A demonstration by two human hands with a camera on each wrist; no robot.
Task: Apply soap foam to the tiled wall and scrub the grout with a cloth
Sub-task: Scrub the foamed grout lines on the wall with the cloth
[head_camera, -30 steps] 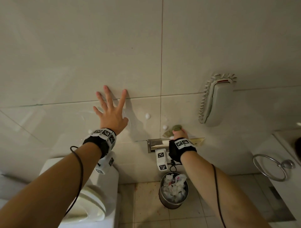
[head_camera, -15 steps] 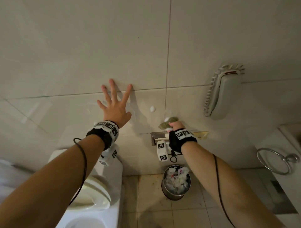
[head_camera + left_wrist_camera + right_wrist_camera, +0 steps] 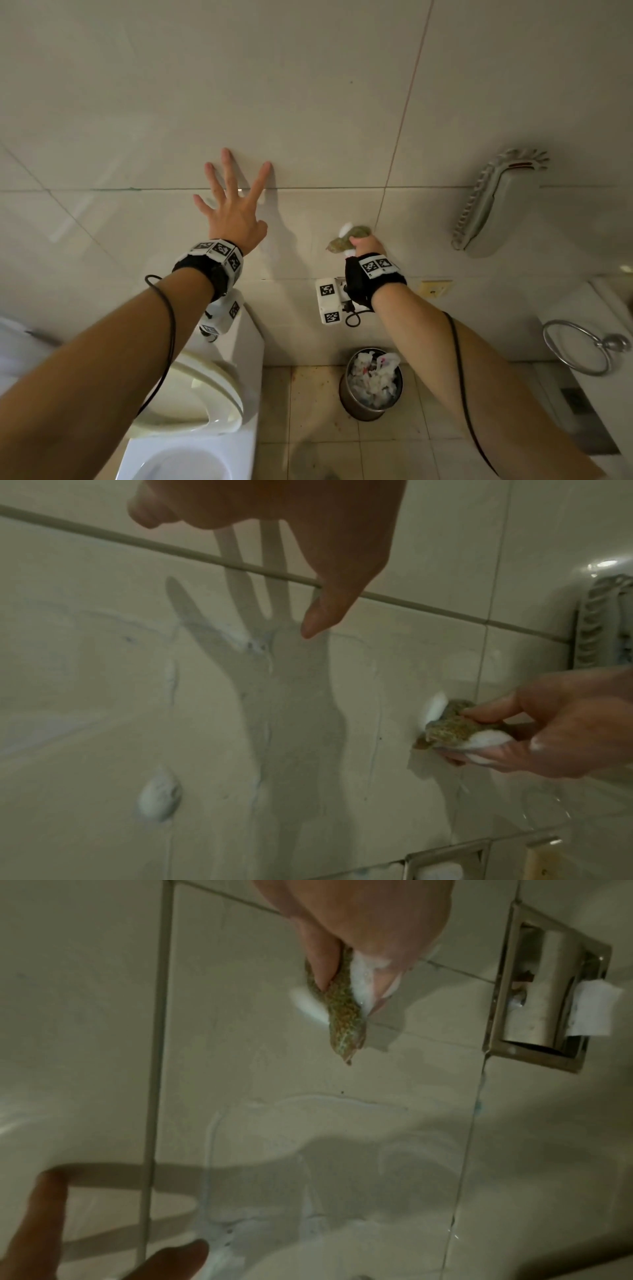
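Observation:
My left hand (image 3: 233, 195) is spread flat against the cream tiled wall (image 3: 308, 102), fingertips over the horizontal grout line (image 3: 325, 187). My right hand (image 3: 364, 245) grips a bunched green-brown speckled cloth (image 3: 344, 241) and presses it to the tile just left of the vertical grout line (image 3: 394, 161). White foam (image 3: 435, 706) clings to the cloth (image 3: 448, 727) and to the right hand's fingers (image 3: 534, 744). Another foam blob (image 3: 159, 796) sits lower left on the tile, amid wet streaks. In the right wrist view the cloth (image 3: 342, 1015) hangs between thumb and fingers.
A steel recessed paper holder (image 3: 544, 988) sits in the wall below the right hand. A wall phone (image 3: 493, 209) hangs to the right, with a towel ring (image 3: 579, 346) lower right. The toilet (image 3: 191, 394) and a full waste bin (image 3: 373, 383) stand below.
My right hand has carried the cloth up from the paper holder and left onto a foam blob. The left hand stays spread on the wall, slightly higher.

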